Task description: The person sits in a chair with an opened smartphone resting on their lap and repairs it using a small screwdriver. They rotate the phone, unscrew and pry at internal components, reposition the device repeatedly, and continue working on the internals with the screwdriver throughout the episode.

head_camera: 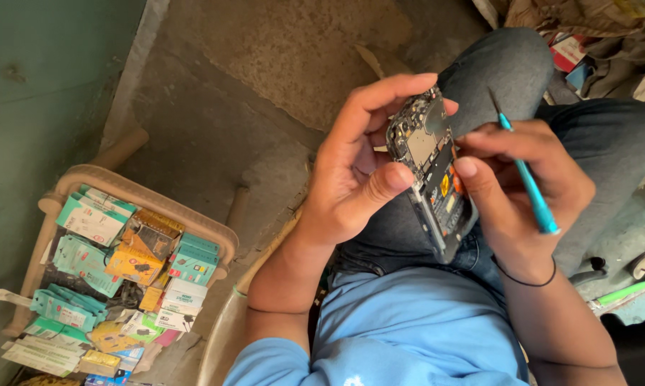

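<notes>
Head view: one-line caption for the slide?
Left hand cradles an opened phone with its circuit board exposed, right hand touches it while holding a teal screwdriver; basket of small boxes alongside.

I'm in a small phone repair stall, sitting low over a rough concrete floor [265, 64]. A basket [194, 223] beside me is crammed with boxed phone accessories [94, 221], and an opened phone [433, 171] with its circuit board bare lies in my hands.

Bare concrete floor [265, 64]
A beige plastic crate [133, 191] of small boxed packets [87, 221] is set by its left edge.
</notes>
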